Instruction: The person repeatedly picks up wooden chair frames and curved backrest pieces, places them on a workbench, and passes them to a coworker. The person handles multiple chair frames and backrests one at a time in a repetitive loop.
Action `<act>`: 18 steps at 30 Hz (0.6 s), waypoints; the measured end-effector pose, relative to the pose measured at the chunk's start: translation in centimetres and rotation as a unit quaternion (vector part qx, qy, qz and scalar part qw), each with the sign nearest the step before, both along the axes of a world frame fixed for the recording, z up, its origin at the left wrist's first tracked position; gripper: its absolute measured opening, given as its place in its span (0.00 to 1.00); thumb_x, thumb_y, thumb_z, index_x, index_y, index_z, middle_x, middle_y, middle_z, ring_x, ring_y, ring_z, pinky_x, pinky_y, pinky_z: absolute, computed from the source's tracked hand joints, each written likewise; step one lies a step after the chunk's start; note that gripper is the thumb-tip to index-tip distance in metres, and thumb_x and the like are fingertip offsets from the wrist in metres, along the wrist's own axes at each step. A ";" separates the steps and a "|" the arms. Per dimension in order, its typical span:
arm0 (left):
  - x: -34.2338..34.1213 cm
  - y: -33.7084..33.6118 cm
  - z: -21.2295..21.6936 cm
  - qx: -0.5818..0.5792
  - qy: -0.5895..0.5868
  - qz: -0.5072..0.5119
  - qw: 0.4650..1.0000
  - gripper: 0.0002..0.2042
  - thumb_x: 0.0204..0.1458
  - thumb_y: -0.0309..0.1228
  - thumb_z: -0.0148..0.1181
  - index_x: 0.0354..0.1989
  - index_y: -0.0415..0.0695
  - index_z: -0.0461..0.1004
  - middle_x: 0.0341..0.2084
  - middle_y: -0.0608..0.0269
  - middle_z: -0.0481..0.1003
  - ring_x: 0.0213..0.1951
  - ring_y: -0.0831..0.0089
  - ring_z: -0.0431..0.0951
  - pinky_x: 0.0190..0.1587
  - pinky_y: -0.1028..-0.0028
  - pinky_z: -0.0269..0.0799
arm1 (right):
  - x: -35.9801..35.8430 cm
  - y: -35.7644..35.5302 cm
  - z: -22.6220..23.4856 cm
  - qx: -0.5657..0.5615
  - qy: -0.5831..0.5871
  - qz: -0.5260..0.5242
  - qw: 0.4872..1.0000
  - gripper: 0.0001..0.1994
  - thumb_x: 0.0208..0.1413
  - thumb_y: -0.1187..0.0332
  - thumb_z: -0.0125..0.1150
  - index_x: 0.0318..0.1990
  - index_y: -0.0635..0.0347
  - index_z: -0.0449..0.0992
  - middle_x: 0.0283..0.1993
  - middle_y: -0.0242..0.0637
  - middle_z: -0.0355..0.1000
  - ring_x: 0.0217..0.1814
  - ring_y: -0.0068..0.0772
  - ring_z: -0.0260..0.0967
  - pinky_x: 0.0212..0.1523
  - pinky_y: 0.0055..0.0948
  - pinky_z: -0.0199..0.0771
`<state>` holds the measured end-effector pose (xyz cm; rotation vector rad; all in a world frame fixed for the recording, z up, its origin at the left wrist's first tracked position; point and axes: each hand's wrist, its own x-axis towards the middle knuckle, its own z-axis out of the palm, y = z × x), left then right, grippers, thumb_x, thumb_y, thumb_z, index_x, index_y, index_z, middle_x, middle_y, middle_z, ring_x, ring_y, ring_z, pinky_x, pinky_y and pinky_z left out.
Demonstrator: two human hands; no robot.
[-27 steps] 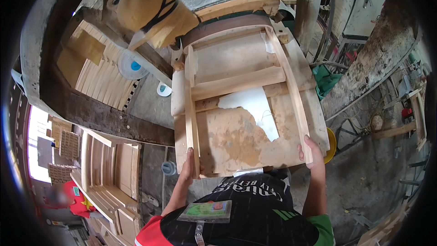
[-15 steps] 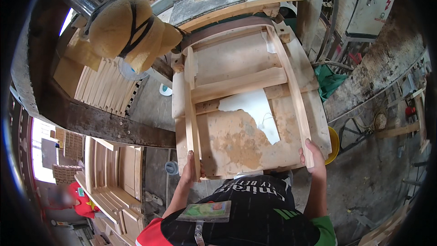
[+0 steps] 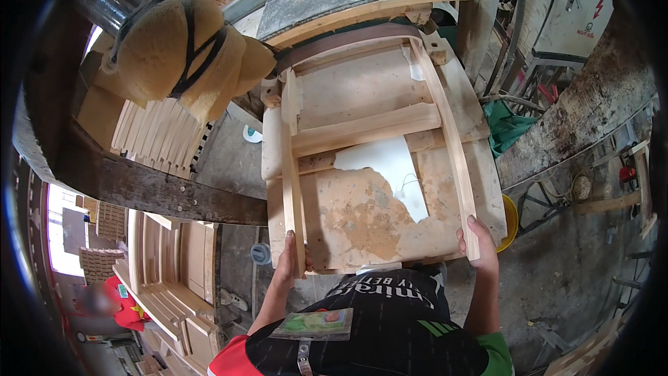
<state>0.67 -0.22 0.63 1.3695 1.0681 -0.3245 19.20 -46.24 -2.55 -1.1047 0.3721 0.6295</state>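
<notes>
Head: two hands point(image 3: 286, 266) point(image 3: 481, 242), one frame point(image 3: 369, 129)

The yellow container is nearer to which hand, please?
Right. The right hand is just left of the yellow container; the left hand is farther left, across the wooden frame.

You have open passage between the side rails point(image 3: 453, 153), below the crossbar point(image 3: 367, 129); a strapped yellow bundle point(image 3: 163, 49) obstructs your upper left.

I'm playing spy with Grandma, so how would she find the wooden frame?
Find the big board in the middle. Over it is the wooden frame, held by the left hand and right hand. Unlike the flat white patch inside, its crossbar joins two long rails.
</notes>
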 end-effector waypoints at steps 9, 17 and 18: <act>0.1 -0.1 0.0 0.012 -0.005 0.008 1.000 0.45 0.53 0.80 0.38 0.39 0.41 0.71 0.21 0.59 0.75 0.21 0.67 0.79 0.17 0.70 0.68 | 0.2 0.0 -0.2 0.020 -0.016 0.003 1.000 0.24 0.64 0.49 0.61 0.54 0.61 0.71 0.27 0.34 0.71 0.17 0.22 0.65 0.17 0.23 0.62; -0.2 0.2 -0.2 0.010 0.007 0.006 1.000 0.46 0.51 0.82 0.38 0.40 0.42 0.71 0.22 0.59 0.75 0.23 0.66 0.79 0.20 0.67 0.68 | 0.1 0.1 -0.2 0.032 -0.014 0.000 0.999 0.22 0.64 0.51 0.61 0.53 0.60 0.72 0.28 0.35 0.71 0.17 0.23 0.65 0.17 0.23 0.62; -0.1 0.2 -0.2 0.009 0.010 0.006 1.000 0.46 0.51 0.82 0.38 0.39 0.42 0.71 0.22 0.59 0.75 0.23 0.66 0.79 0.20 0.67 0.68 | 0.1 0.1 -0.3 0.029 -0.014 -0.004 0.999 0.22 0.64 0.51 0.61 0.53 0.60 0.72 0.28 0.35 0.71 0.17 0.23 0.65 0.17 0.23 0.63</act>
